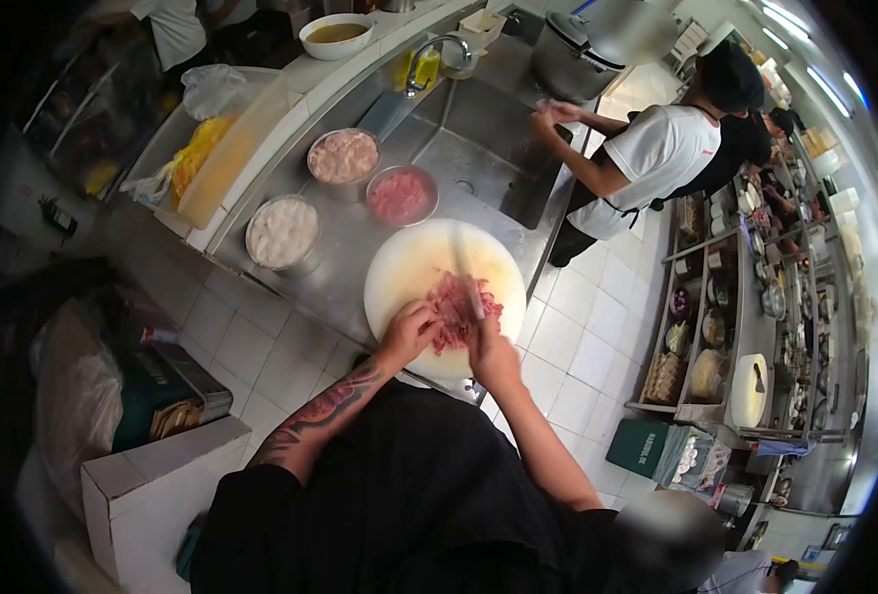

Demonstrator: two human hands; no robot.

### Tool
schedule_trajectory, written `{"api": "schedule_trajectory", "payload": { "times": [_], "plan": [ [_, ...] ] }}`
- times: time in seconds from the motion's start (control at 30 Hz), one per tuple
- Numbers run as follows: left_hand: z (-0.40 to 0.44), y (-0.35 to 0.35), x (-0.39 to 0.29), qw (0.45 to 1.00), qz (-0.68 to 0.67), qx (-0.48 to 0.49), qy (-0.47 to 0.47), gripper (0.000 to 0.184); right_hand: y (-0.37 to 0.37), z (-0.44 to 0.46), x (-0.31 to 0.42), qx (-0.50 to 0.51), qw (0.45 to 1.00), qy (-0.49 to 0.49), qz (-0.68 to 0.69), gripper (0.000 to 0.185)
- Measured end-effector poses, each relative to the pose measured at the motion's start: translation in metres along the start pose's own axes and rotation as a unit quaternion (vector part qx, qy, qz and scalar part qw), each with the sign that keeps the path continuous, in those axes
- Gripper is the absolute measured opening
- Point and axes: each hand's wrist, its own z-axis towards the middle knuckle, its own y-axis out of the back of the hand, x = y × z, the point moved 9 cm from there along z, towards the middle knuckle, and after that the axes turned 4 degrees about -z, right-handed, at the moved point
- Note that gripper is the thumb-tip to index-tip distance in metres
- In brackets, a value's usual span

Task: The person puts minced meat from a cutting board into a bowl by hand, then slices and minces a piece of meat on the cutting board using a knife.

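On the round white cutting board (391, 259) lies a heap of chopped raw red meat (451, 309). My right hand (495, 358) is closed round a knife (464, 259), whose blade is smeared by motion and points away from me over the meat. To the left of the heap, my left hand (412, 332) has its fingers curled in against the meat's edge. Beyond the board stand three metal bowls: one of red meat (400, 194), one of pale pink meat (344, 155) and one of whitish pieces (282, 232).
A steel sink (483, 148) with a curved faucet (429, 61) lies beyond the board. Near its right side stands a co-worker in a white shirt (657, 148), hands over the sink edge. A large pot (568, 59) stands behind. Stocked shelves (696, 327) line the right.
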Motion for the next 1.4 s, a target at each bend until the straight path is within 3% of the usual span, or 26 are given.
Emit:
{"api": "schedule_trajectory", "payload": {
  "times": [0.03,0.13,0.2,0.3,0.4,0.43,0.53,0.6,0.7,0.8,0.87,0.93,1.0,1.07,1.17,1.2,1.3,1.37,1.4],
  "plan": [
    [-0.002,-0.001,-0.003,1.0,-0.002,0.001,-0.001,0.011,-0.029,0.004,-0.021,0.006,0.999,0.041,0.016,0.033],
    [-0.004,0.002,-0.003,1.0,-0.01,0.013,0.016,0.011,-0.005,0.025,-0.015,0.044,0.993,0.076,0.079,0.033],
    [0.003,0.002,-0.003,1.0,-0.003,0.008,-0.002,0.011,0.039,0.02,0.011,0.066,0.996,0.038,0.053,0.03],
    [0.003,0.002,-0.003,0.998,-0.027,0.014,0.05,0.011,0.086,0.002,0.04,-0.008,0.994,0.002,0.108,0.033],
    [0.005,0.006,-0.012,1.0,-0.011,-0.009,-0.001,0.012,0.013,-0.002,0.002,-0.02,1.0,-0.021,0.0,0.029],
    [0.005,0.003,-0.01,1.0,-0.014,-0.009,-0.003,0.012,-0.033,0.004,-0.027,0.043,0.999,0.001,-0.024,0.032],
    [-0.004,0.004,-0.002,1.0,-0.007,-0.007,-0.01,0.012,-0.001,0.024,-0.014,0.041,0.996,0.061,0.046,0.036],
    [0.005,0.005,-0.008,1.0,-0.017,0.004,-0.003,0.012,0.035,0.019,0.007,0.064,0.997,0.04,0.008,0.036],
    [0.004,0.005,-0.008,1.0,-0.024,-0.005,-0.002,0.012,0.053,-0.002,0.021,-0.067,0.994,0.015,0.091,0.034],
    [0.003,0.004,-0.005,1.0,-0.025,-0.016,-0.008,0.012,-0.029,0.003,-0.038,0.025,1.0,-0.013,0.0,0.035],
    [0.004,0.009,-0.009,1.0,-0.02,-0.004,0.009,0.011,-0.022,0.021,-0.047,0.035,0.998,0.046,0.025,0.037],
    [0.007,0.004,-0.009,0.999,-0.022,0.015,0.021,0.011,0.029,0.015,-0.007,0.066,0.997,0.026,0.02,0.035],
    [0.004,0.005,-0.006,0.998,-0.054,-0.01,0.011,0.011,0.06,0.007,0.019,-0.022,0.995,0.016,0.094,0.034],
    [0.002,0.005,-0.005,0.999,-0.045,0.0,0.023,0.011,0.031,0.0,0.009,-0.058,0.995,0.001,0.087,0.032],
    [0.006,0.003,-0.009,1.0,-0.026,0.005,0.01,0.011,-0.028,0.014,-0.031,0.041,0.999,-0.01,0.008,0.034],
    [0.006,0.006,-0.01,1.0,-0.014,0.0,-0.008,0.011,-0.008,0.021,-0.018,0.011,0.998,0.049,0.037,0.03],
    [0.006,0.006,-0.011,0.999,-0.037,0.002,-0.002,0.011,0.039,0.016,0.017,0.055,0.998,0.017,0.018,0.03],
    [0.007,0.005,-0.011,0.999,-0.035,0.004,0.005,0.011,0.053,0.003,0.03,-0.057,0.994,0.007,0.097,0.026],
    [0.006,0.005,-0.011,0.999,-0.034,0.007,0.011,0.012,0.022,0.005,0.013,-0.083,0.994,0.028,0.061,0.027]
  ]
}}
